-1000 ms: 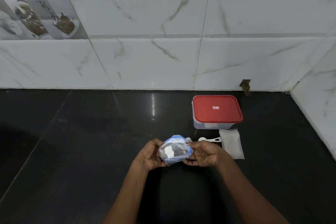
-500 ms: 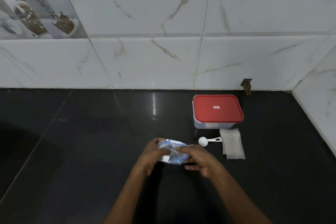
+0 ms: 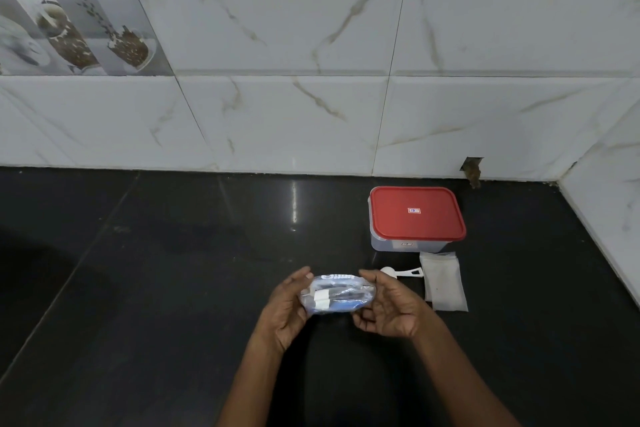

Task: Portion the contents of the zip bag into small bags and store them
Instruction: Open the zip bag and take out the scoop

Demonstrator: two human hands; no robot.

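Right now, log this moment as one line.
both hands: holding blue-printed clear plastic zip bag | red-lidded plastic container: closed | white plastic scoop: on counter

- We see a black counter (image 3: 156,288) running to the far wall.
- We see white marble tiles (image 3: 294,45), with coffee-print tiles (image 3: 69,10) far left.

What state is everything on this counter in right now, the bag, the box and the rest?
zip bag: held above the counter between both hands, folded up.
left hand: gripping the bag's left end.
right hand: gripping its right end.
container: red lid on.
scoop: lying flat, untouched.
small bags: flat pile, apparently empty.
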